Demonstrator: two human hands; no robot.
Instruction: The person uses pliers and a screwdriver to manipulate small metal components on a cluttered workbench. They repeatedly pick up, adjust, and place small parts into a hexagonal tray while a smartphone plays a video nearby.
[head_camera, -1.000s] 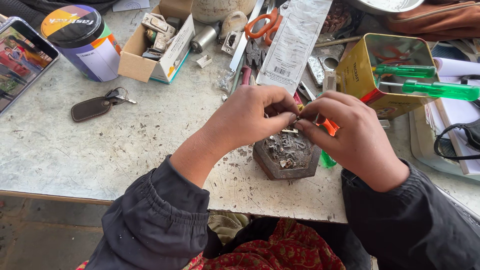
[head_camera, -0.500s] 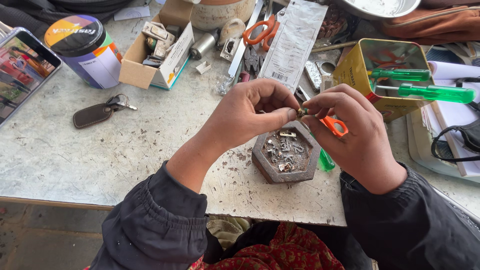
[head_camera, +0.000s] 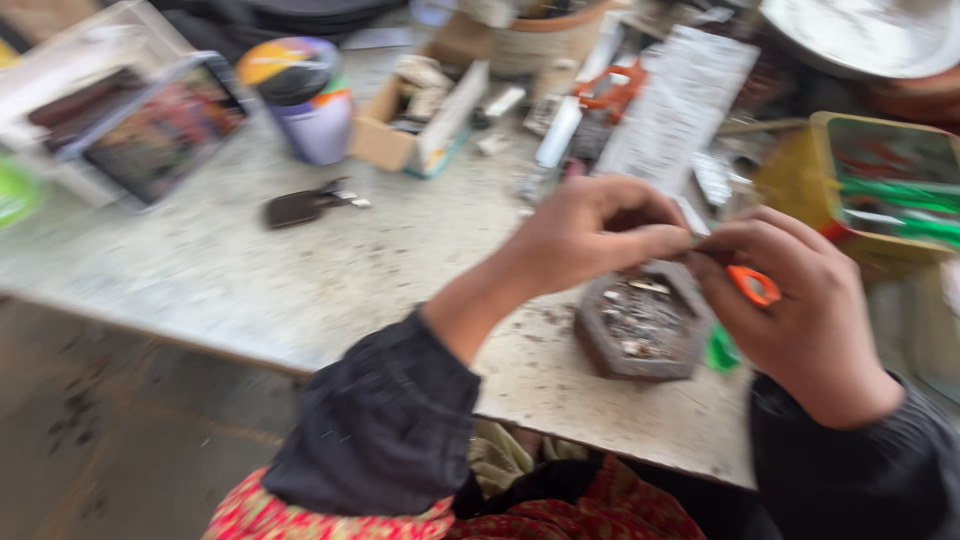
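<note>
My left hand and my right hand meet fingertip to fingertip above a dark hexagonal tray full of small metal parts. The left fingers pinch something tiny that blur hides. My right hand grips a small tool with an orange handle. A green object lies on the table under the right hand. Both sleeves are dark.
On the pale worktable lie a dark key fob, a round tin, a small cardboard box, a long paper strip, orange-handled scissors and a yellow box with green screwdrivers. A clear case stands at the left.
The view has swung left and blurred, so the hands now sit right of centre. Both hands stay together over the hexagonal tray, still working the small part.
</note>
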